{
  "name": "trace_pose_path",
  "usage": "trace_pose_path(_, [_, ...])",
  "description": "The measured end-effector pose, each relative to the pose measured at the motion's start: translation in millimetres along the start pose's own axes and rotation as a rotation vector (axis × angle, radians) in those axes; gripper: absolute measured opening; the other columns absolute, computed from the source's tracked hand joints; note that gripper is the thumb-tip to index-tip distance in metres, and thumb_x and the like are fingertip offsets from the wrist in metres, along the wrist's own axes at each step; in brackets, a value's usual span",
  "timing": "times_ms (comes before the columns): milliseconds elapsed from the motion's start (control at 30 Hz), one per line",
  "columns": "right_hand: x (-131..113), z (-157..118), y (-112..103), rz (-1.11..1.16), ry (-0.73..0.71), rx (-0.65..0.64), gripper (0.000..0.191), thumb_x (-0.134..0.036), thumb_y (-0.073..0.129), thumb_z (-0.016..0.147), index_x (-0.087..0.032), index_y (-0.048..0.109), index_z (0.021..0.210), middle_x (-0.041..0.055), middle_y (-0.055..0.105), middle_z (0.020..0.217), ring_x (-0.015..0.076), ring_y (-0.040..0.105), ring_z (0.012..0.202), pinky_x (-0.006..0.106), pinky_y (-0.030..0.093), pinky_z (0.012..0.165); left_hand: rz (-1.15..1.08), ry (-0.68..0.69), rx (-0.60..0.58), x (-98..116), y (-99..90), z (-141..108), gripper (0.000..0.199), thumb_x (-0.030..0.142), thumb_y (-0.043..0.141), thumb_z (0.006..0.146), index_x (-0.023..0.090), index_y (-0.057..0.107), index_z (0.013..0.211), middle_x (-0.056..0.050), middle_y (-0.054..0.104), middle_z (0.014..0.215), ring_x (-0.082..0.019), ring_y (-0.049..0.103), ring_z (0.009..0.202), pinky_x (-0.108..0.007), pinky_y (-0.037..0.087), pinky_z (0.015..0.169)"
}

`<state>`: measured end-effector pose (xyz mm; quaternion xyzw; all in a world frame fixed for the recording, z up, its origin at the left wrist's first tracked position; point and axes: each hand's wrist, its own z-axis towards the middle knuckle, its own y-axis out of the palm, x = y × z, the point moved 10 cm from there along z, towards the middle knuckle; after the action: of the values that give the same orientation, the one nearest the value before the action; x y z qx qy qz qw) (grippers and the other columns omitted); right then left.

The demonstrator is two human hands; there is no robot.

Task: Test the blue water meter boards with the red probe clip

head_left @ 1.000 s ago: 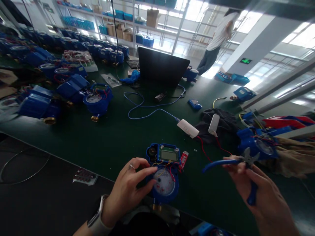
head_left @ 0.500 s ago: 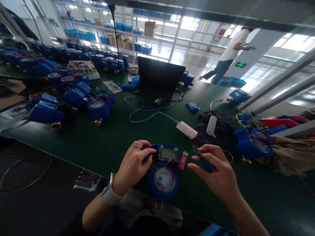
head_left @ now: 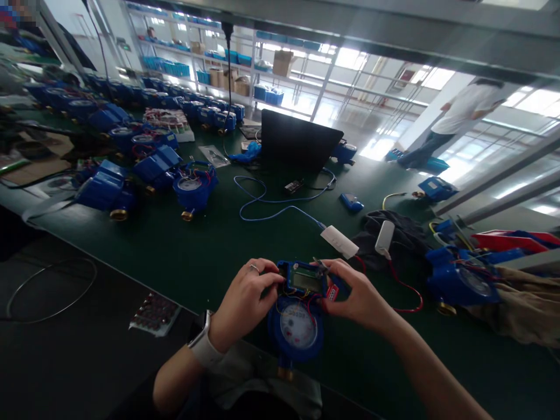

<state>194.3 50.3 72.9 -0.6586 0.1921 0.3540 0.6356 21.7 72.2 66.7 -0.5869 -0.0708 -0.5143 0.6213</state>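
A blue water meter (head_left: 296,328) with a round dial lies in front of me at the table's front edge. Its open housing holds a small display (head_left: 306,282), and thin coloured wires run below it. My left hand (head_left: 250,298) grips the housing's left edge between thumb and fingers. On the other side, my right hand (head_left: 356,291) is at the housing's right edge, closed around small pliers (head_left: 321,265) whose dark jaws lie over the top right corner. Partly under that hand, a red battery (head_left: 332,292) rests against the housing; the pliers' handles are mostly hidden.
A white box (head_left: 340,241) with a blue cable and another white box (head_left: 384,236) with red wire lie beyond my right hand. A black laptop (head_left: 300,140) stands behind. Blue meters (head_left: 195,186) crowd the left, one meter (head_left: 459,280) sits right. A person (head_left: 455,119) is walking beyond.
My right hand has moved left with the pliers, from beside the battery to the housing's right edge. My left hand keeps its grip. The view has shifted, and the person in back is farther right.
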Motion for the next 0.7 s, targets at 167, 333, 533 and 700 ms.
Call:
trace_pose_path(167, [-16.3,-14.0,-22.7,0.066,-0.108,0.259,0.021,-0.012,0.068,0.066,-0.023,0.054,0.076,0.0084,0.069,0.116,0.0263,0.066,0.104,0.038,0.054,0.087,-0.08,-0.003,0.0,-0.7,1.8,1.7,0.027,0.007,0.057,0.086,0.02,0.072,0.103,-0.008,0.069,0.106,-0.023,0.063,0.101,-0.042,0.054,0.089])
trace_pose_path(333, [-3.3,-22.4,-33.8,0.166,-0.064,0.422,0.026,-0.011,0.07,0.065,-0.024,0.049,0.073,0.007,0.071,0.115,0.0272,0.067,0.109,0.037,0.055,0.088,-0.235,-0.056,-0.039,-2.0,7.7,8.1,0.019,0.015,0.064,0.087,0.02,0.073,0.102,-0.007,0.069,0.106,-0.023,0.061,0.103,-0.043,0.051,0.091])
trace_pose_path(533, [13.7,-23.1,-28.9,0.262,-0.005,0.47,0.029,-0.013,0.072,0.062,-0.023,0.047,0.071,0.0086,0.071,0.116,0.0272,0.067,0.108,0.038,0.054,0.089,-0.291,-0.108,-0.056,-8.4,18.7,21.3,0.014,0.019,0.064,0.088,0.019,0.075,0.096,-0.009,0.066,0.107,-0.026,0.057,0.107,-0.048,0.045,0.096])
trace_pose_path(700, [17.9,-22.9,-30.1,0.25,0.047,0.51,0.03,-0.017,0.073,0.062,-0.024,0.045,0.07,0.008,0.072,0.11,0.0274,0.067,0.107,0.038,0.054,0.087,-0.399,-0.128,-0.106,-18.0,20.9,19.9,0.015,0.024,0.062,0.089,0.017,0.074,0.083,-0.011,0.065,0.113,-0.028,0.055,0.115,-0.047,0.042,0.102])
